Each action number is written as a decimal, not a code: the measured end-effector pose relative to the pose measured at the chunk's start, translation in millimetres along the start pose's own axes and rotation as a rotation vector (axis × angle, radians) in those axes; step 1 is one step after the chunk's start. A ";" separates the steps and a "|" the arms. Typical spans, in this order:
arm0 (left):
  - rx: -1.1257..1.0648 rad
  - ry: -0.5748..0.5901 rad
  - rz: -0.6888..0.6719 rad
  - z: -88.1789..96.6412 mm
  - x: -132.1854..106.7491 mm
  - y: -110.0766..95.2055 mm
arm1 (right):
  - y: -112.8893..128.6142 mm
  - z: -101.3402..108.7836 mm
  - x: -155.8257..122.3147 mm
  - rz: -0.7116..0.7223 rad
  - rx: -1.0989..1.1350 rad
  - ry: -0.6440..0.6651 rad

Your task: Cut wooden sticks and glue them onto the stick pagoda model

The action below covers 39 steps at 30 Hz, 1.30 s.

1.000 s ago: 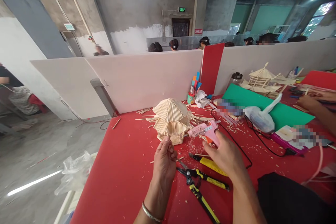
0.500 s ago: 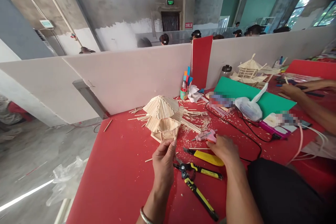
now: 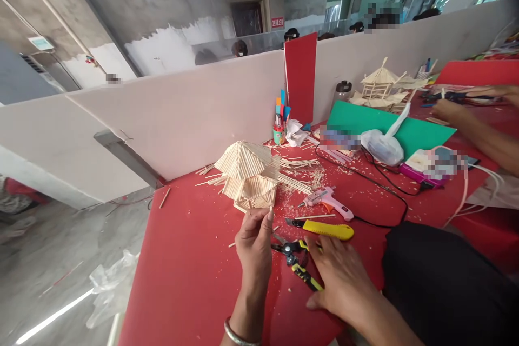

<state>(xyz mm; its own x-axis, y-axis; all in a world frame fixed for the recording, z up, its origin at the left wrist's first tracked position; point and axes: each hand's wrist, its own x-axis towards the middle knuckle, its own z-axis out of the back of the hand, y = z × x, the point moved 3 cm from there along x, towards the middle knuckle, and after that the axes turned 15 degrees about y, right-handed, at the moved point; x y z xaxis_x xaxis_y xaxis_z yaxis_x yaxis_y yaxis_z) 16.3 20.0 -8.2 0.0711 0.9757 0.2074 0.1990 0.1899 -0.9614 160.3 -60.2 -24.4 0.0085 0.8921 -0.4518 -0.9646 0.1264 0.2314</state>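
Observation:
My left hand (image 3: 254, 238) is pinched at thumb and forefinger on a short piece of wooden stick (image 3: 271, 209), mostly hidden by the fingers. Just behind it stands a small pavilion model (image 3: 245, 170) of pale sticks with a tiered roof. My right hand (image 3: 340, 273) reaches over the yellow-and-black handles of the pliers (image 3: 298, 265), fingers apart at one handle and thumb near the other. Whether it touches them I cannot tell. Beyond that hand lie a yellow utility knife (image 3: 326, 228) and a pink hot glue gun (image 3: 330, 203).
Loose sticks (image 3: 298, 183) and wood crumbs spread around the model. A green board (image 3: 389, 132), a plastic bag (image 3: 383, 146) and cables lie to the right, near a black cloth-like shape (image 3: 441, 275). A co-worker's hand (image 3: 450, 113) is at far right. A pale partition (image 3: 203, 113) runs behind the table.
My right hand has let go of the pink glue gun and come back toward me, over the pliers. The left hand keeps its pinch; the view has shifted slightly.

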 end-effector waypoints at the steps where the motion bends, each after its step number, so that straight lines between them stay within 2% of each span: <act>1: 0.014 -0.008 -0.006 1.0 0.0 -0.1 | 1.4 -3.4 -1.1 -0.019 -0.019 0.022; 4: 0.053 -0.025 -0.017 2.7 -0.5 -0.8 | -1.0 -9.0 -1.8 -0.032 -0.026 0.048; 8: 0.103 -0.025 -0.036 2.9 -1.2 -2.8 | -9.5 -11.5 0.5 0.042 0.007 -0.014; 10: 0.127 -0.032 -0.058 3.7 -1.0 -4.4 | -14.2 -10.9 0.2 0.072 0.088 -0.044; 12: 0.140 -0.052 -0.085 5.5 -0.3 -6.0 | -20.7 -9.3 -2.1 0.099 0.261 -0.024; 14: 0.138 -0.080 -0.110 7.8 0.6 -7.0 | -28.2 -8.2 -5.8 0.157 0.526 0.090; 20: 0.153 -0.119 -0.100 6.5 0.6 -8.3 | -36.7 -2.0 -22.7 0.320 1.572 0.680; 22: 0.151 -0.129 -0.080 3.3 -0.5 -9.5 | -33.4 6.1 -27.9 0.429 1.737 0.748; 24: 0.167 -0.139 -0.087 0.7 -1.6 -11.0 | -30.0 12.6 -31.9 0.524 1.773 0.742; 26: 0.194 -0.155 -0.114 0.3 -2.2 -11.6 | -26.9 14.1 -34.5 0.573 1.734 0.723; 28: 0.240 -0.147 -0.144 1.5 -2.4 -11.1 | -25.7 11.2 -33.9 0.542 1.607 0.654; 32: 0.316 -0.041 -0.168 3.3 -2.4 -10.7 | -33.2 14.9 -24.5 0.321 1.074 0.196; 34: 0.286 -0.018 -0.161 3.0 -3.3 -12.3 | -34.5 25.6 -20.1 0.324 0.747 0.004; 37: 0.237 -0.015 -0.166 0.5 -5.3 -16.2 | -34.3 39.2 -13.6 0.336 0.350 -0.152; 39: 0.243 -0.006 -0.183 -1.4 -6.5 -18.3 | -34.1 43.2 -9.6 0.308 0.213 -0.195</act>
<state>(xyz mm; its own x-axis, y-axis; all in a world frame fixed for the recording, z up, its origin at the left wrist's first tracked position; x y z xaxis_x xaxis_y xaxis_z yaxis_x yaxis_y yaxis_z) 13.6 10.1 8.3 0.0495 0.9233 0.3809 -0.0321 0.3826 -0.9233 204.5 -54.3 9.2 -0.2026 0.9650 -0.1668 -0.8541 -0.0908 0.5121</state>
